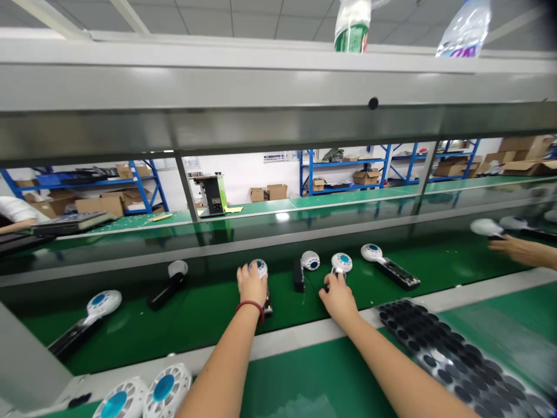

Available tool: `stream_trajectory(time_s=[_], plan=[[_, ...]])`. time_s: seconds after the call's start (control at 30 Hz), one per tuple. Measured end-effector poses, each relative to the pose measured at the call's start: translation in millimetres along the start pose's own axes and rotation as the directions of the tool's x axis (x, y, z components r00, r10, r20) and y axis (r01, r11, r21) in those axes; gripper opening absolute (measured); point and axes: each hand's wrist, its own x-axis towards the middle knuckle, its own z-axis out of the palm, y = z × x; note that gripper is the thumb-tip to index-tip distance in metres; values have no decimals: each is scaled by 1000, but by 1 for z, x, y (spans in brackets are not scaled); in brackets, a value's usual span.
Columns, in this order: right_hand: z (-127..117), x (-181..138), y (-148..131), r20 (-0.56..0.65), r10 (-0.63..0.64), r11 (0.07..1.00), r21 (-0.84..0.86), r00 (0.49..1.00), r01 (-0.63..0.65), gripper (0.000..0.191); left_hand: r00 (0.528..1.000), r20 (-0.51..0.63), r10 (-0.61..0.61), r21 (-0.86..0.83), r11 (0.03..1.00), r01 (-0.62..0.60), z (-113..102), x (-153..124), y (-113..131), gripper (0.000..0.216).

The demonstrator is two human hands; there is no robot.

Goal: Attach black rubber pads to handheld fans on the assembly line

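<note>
My left hand [251, 285], with a red band at the wrist, is closed over a small hand-held fan [260, 268] with a white head and black handle lying on the green conveyor belt [204, 313]. My right hand [338, 297] grips the handle of a second fan [342, 262] with a white and blue head. Another fan [306, 266] lies between the two. More fans lie along the belt: one at the right [387, 265], one left of my hands [170, 281], one at the far left [89, 316].
Two white fan grilles [145, 395] with blue centres sit at the near left edge. A sheet of black round pads [452, 354] lies at the right. Another person's hand [520, 251] reaches onto the belt far right. A steel shelf [278, 98] spans overhead, holding bottles [352, 26].
</note>
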Motion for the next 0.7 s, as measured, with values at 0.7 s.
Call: stream_trajectory(time_s=[0.7], plan=[[-183,-38,25,137,-259,951,209,956,227,39,695,575,-432,-503,483,717,41,-174,24,66]])
